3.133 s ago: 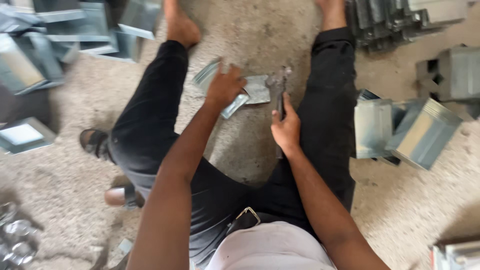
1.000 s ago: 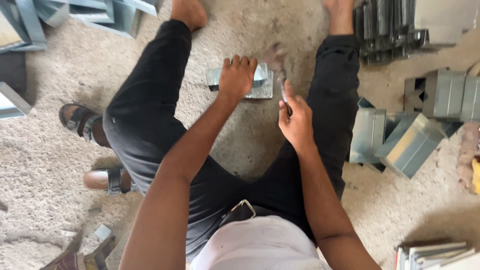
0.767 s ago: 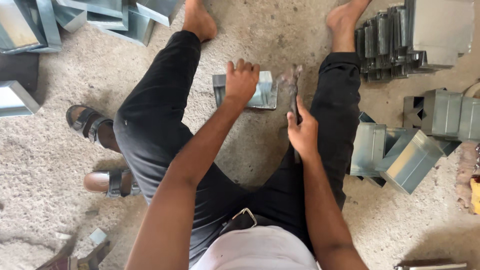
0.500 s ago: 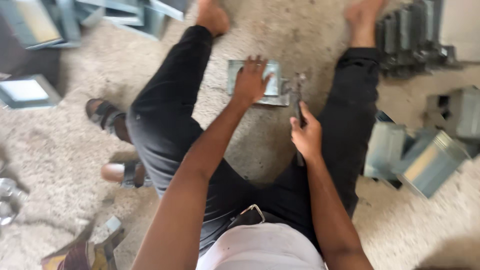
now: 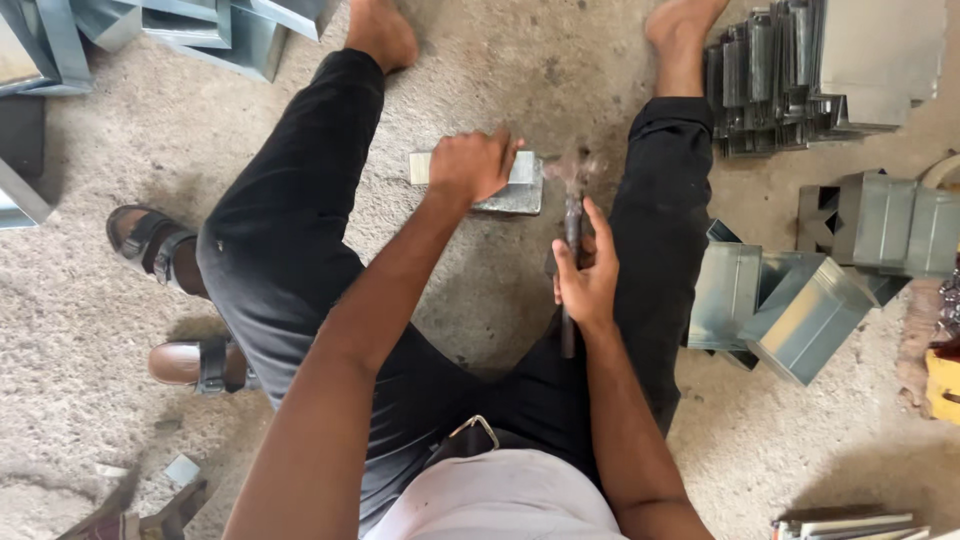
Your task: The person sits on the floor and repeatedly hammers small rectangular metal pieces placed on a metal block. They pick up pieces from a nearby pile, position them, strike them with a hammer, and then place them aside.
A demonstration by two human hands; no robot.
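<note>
The left hand (image 5: 470,165) is covering the middle of the flat metal piece (image 5: 515,195), and the hammer head (image 5: 572,170) is blurring beside it. The right hand (image 5: 585,280) is hiding part of the hammer's handle. Metal boxes (image 5: 40,50) in the upper left of the frame are running off the edge.

No packages, labels, signs or screens visible

The sheet-metal piece (image 5: 510,185) under the left hand (image 5: 470,165) is dull grey galvanised steel, smooth and faintly shiny. The hammer (image 5: 572,215) in the right hand (image 5: 588,275) looks like dark, worn metal. The floor (image 5: 90,320) is rough, gritty concrete; the trousers (image 5: 290,230) are matt black cloth.
</note>
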